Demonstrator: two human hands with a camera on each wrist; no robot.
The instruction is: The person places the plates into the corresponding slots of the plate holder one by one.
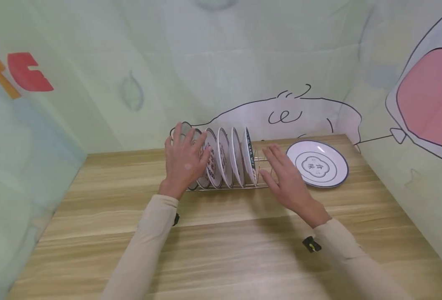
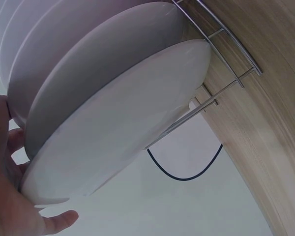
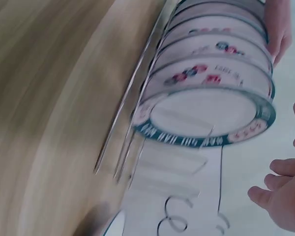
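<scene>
Several round plates (image 1: 223, 158) stand on edge in a row in a wire rack (image 1: 239, 186). My left hand (image 1: 185, 162) rests with spread fingers over the upper rims at the row's left end. In the left wrist view, those fingers (image 2: 14, 140) touch the plate edges, and one digit reaches past the outermost white plate (image 2: 123, 118). The row's right end is a plate with a dark green lettered rim (image 3: 201, 115). Beside it, my right hand (image 1: 290, 181) hovers over the rack's right part with extended fingers, holding nothing. Floral patterns show on other plates.
A blue-rimmed plate (image 1: 337, 166) with a printed centre lies flat on the wooden table (image 1: 221, 250), right of the rack. Behind the table hangs a printed cloth (image 1: 149, 83) with cartoon drawings; similar cloth walls stand at both sides.
</scene>
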